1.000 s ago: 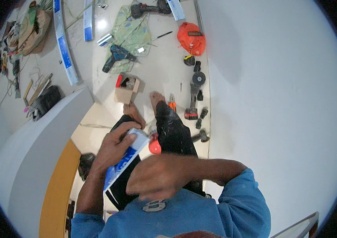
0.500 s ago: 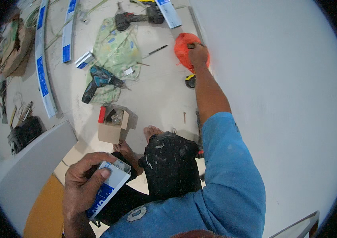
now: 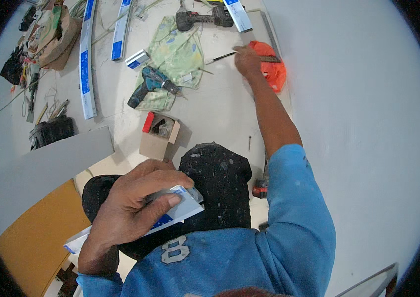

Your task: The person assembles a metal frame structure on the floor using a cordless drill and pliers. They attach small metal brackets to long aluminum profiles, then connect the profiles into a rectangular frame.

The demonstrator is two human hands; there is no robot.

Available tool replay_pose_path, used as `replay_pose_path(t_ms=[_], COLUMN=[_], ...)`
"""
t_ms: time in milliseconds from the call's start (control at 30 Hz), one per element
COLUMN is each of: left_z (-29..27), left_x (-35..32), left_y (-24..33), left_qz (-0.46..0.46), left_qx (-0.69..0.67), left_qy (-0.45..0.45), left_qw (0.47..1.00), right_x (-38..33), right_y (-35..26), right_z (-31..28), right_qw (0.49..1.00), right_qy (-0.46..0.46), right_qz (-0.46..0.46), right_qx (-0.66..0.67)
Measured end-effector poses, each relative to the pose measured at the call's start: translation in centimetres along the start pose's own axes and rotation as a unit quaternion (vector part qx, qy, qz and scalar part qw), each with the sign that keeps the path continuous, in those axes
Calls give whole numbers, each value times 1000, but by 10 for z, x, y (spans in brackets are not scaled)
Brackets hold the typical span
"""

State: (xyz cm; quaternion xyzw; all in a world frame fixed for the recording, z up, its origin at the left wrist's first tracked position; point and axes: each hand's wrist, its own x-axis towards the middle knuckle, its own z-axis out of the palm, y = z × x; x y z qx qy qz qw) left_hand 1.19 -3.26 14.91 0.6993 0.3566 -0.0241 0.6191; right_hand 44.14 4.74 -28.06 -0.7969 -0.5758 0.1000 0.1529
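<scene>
My left hand [image 3: 138,203] grips a white-and-blue strip of channel profile [image 3: 183,205] over my lap, thumb on its face and fingers around its far edge. A clear or silvery part shows inside its end. My right hand [image 3: 248,60] is stretched far forward, its fingers closed at the end of a slim dark pencil [image 3: 224,58] lying on the floor. Beside that hand is an orange bag [image 3: 275,79]. Across the bag lies a dark flat bar [image 3: 270,59], partly covered by the hand; I cannot tell whether the palm still touches it.
A teal drill [image 3: 153,81] rests on a green patterned cloth [image 3: 175,47]. A black drill [image 3: 202,19], long profiles [image 3: 87,64] and a short profile piece [image 3: 137,59] lie around it. An open cardboard box [image 3: 158,138] stands before my knees. A white wall [image 3: 358,123] rises at right.
My right hand has moved left from the orange bag to the pencil. My left hand has brought the profile right and inward over my lap. The whole view has shifted.
</scene>
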Motion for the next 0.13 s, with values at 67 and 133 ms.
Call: replay_pose_path(t_ms=[67, 133], left_z=[4, 4], left_x=[8, 1], left_y=[4, 3], left_qz=[39, 22], left_qx=[8, 55], left_qy=[-33, -24], left_qw=[999, 998], right_x=[-7, -3], right_y=[11, -50], right_z=[24, 33], right_qw=[993, 982], right_qy=[62, -134], right_qz=[-83, -69], right_qx=[-54, -116])
